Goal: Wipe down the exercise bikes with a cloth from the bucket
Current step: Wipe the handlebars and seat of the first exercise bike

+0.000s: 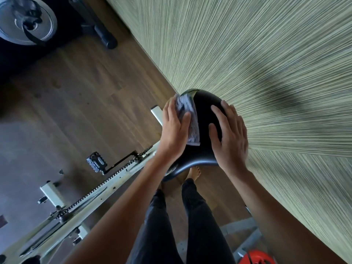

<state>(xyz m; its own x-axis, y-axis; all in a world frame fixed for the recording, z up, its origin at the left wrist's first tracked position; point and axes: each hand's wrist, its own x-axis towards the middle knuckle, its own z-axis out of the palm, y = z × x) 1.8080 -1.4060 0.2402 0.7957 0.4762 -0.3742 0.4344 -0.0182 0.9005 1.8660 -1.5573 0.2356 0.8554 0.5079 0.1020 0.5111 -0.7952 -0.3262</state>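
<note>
A black bike saddle (202, 115) sits at the centre of the head view, close to a striped wall. My left hand (174, 130) presses a grey-white cloth (190, 119) flat against the saddle's left side. My right hand (231, 138) lies on the saddle's right side with fingers spread, holding nothing. The cream frame of the exercise bike (76, 206), with its chain and a grey pedal (97, 161), runs down to the lower left. A red bucket (257, 258) shows partly at the bottom edge.
A second machine with a silver flywheel (26, 21) stands at the top left on a dark mat. The striped green wall (266, 63) fills the right. My legs and bare feet (194, 172) stand on the wooden floor beneath the saddle.
</note>
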